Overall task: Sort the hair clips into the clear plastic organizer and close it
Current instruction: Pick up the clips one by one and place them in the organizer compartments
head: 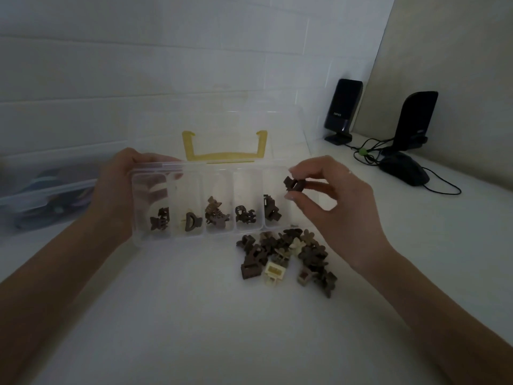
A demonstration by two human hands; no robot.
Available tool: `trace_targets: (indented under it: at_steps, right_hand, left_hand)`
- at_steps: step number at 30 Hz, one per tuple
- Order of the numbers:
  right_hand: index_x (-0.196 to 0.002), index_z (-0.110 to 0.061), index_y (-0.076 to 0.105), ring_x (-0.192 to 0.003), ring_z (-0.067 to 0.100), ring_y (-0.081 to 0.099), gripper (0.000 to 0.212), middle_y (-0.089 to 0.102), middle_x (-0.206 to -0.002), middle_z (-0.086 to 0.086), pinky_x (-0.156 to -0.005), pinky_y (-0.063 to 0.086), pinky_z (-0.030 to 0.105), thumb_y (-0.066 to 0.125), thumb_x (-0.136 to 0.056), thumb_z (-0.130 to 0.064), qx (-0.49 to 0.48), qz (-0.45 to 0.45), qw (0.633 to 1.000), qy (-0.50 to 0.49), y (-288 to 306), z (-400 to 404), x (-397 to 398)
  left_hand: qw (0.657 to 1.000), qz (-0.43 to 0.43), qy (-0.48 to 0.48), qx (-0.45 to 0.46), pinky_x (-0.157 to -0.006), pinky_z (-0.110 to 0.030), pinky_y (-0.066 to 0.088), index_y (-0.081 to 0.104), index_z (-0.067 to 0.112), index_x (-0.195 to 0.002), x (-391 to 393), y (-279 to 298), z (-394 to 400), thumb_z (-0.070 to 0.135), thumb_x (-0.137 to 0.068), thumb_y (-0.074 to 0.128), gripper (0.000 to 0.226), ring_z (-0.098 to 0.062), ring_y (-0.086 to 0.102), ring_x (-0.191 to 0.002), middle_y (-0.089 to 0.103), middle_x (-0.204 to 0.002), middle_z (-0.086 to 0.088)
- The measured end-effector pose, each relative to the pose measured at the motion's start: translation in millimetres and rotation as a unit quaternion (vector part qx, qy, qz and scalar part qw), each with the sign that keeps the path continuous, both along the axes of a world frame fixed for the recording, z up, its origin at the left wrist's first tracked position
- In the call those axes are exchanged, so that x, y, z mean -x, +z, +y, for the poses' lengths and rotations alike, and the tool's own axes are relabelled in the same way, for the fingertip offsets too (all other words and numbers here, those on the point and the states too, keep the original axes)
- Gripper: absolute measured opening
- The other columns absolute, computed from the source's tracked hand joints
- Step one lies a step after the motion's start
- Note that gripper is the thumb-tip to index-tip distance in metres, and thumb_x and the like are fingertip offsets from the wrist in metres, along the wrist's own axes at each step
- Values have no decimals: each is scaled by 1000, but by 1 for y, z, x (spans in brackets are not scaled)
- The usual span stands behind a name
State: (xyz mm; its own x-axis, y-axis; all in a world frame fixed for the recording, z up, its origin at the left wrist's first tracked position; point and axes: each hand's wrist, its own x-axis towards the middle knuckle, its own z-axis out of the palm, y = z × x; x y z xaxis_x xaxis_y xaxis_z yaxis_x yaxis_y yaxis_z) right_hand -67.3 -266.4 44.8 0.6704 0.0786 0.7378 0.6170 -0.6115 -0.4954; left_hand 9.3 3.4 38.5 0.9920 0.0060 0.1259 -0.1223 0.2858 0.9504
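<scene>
A clear plastic organizer (138, 240) with several compartments lies open on the white table, its lid (283, 129) with a yellow handle (222, 156) standing up behind. Each compartment holds a few brown hair clips. My left hand (122, 187) grips the organizer's left end, fingers curled over its back rim. My right hand (330, 201) hovers just right of the rightmost compartment, pinching a dark brown hair clip (293, 184) between thumb and fingers. A pile of loose clips (288, 254), brown with a few cream ones, lies in front of the organizer's right end.
Another clear box (44, 195) with dark contents sits at the far left. Two black speakers (342, 109) (416, 120) and a black mouse (404, 168) with cables stand at the back right. A tiled wall rises right behind the organizer.
</scene>
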Motion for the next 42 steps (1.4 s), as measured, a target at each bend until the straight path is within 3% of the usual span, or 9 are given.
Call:
trace_targets:
  at_steps: [6, 13, 16, 20, 24, 30, 34, 38, 42]
  right_hand:
    - [-91, -16, 65, -82, 2, 59, 15, 64, -86, -15, -76, 46, 12, 69, -81, -5, 84, -8, 996, -25, -5, 0, -2]
    - [-84, -24, 64, -60, 3, 55, 17, 61, -67, -15, -57, 47, 16, 68, -76, -38, 115, 130, 984, 41, 13, -4, 7]
    - [-82, -32, 63, -48, 3, 44, 35, 56, -58, -7, -50, 37, 19, 71, -59, -58, 217, 345, 906, 112, 32, -10, 22]
    - [-91, -40, 52, -61, 2, 48, 43, 57, -72, -11, -54, 36, 21, 71, -61, -63, 440, 347, 828, 21, 31, 0, 33]
    - [-86, -36, 54, -64, 1, 48, 27, 54, -72, -13, -55, 38, 22, 65, -72, -56, 410, 324, 852, 23, 27, 1, 32]
    - [-101, -35, 59, -77, -1, 51, 24, 54, -92, -17, -64, 39, 12, 67, -79, -33, 187, 125, 974, -29, 9, -3, 8]
    - [-120, -36, 51, -79, -7, 45, 47, 42, -93, -19, -69, 37, 4, 71, -80, -22, 190, 127, 973, -34, -1, 0, -4]
    - [-81, -29, 59, -60, 8, 50, 13, 55, -65, -10, -55, 39, 13, 71, -76, -32, 168, 124, 978, -16, 10, -9, 4]
    - [-74, -33, 65, -45, 5, 46, 17, 56, -56, -19, -49, 32, 15, 69, -70, -49, 258, 225, 939, 18, 17, -10, 13]
  left_hand:
    - [999, -29, -13, 13, -63, -20, 51, 60, 3, -84, 5, 8, -10, 35, -50, 52, 47, -12, 66, -64, 70, -66, 0]
    - [1000, 0, -5, 4, -68, -25, 48, 60, 6, -82, 4, 8, -10, 28, -58, 46, 36, -14, 65, -67, 70, -68, -1]
    - [1000, -1, 8, 11, -66, -25, 48, 60, 7, -81, 3, 7, -10, 18, -77, 39, 24, -16, 65, -69, 70, -66, 0]
    - [1000, -2, 14, 12, -62, -20, 50, 60, 6, -81, 3, 7, -11, 16, -83, 34, 28, -14, 66, -68, 70, -65, 0]
    - [1000, 5, 6, 17, -66, -22, 50, 58, 6, -82, 3, 7, -11, 18, -75, 39, 24, -16, 64, -71, 70, -69, -1]
    - [1000, 3, 1, 28, -66, -23, 52, 59, 6, -81, 4, 7, -11, 21, -65, 44, 26, -17, 65, -72, 70, -68, -1]
    - [999, 10, 6, 41, -62, -21, 53, 59, 6, -81, 4, 7, -11, 17, -84, 33, 29, -16, 66, -71, 70, -68, -1]
    - [999, 10, 14, 42, -62, -20, 53, 59, 6, -80, 6, 8, -12, 16, -86, 31, 30, -15, 66, -68, 70, -67, -1]
    - [999, 8, 8, 38, -62, -20, 53, 59, 5, -82, 5, 9, -12, 15, -86, 30, 30, -15, 66, -69, 71, -67, -2]
